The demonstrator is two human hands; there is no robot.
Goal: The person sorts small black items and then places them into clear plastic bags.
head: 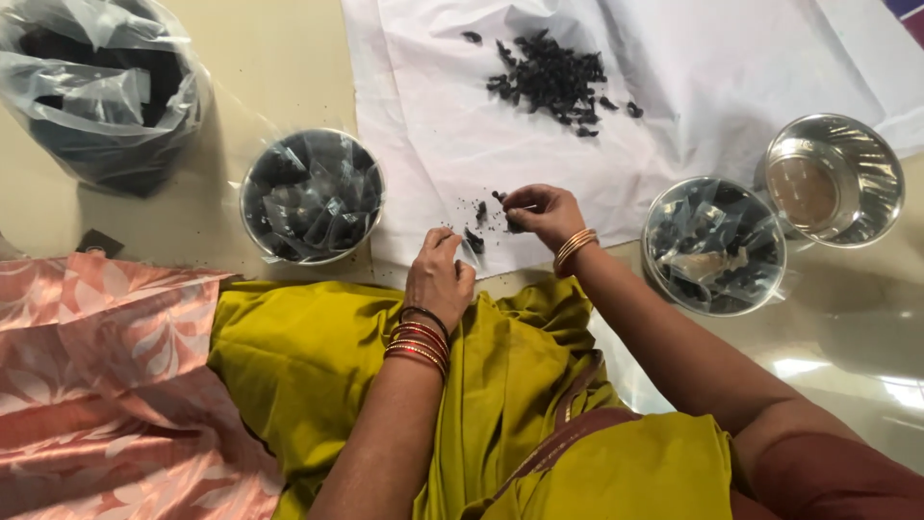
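A few small, dark, wrinkled pieces (478,223) lie on the white cloth (674,67) between the hands. The right hand (544,214) pinches one dark piece in its fingertips; the left hand (438,277) is curled shut, perhaps on another piece, though the view hides it. Farther up the cloth sits a loose pile (553,77) of the same dark bits. Two round steel bowls (311,195) (713,245) hold small clear packets of dark stuff; a third bowl (835,178) shines beside the right one. A plastic bag (101,87) holds more.
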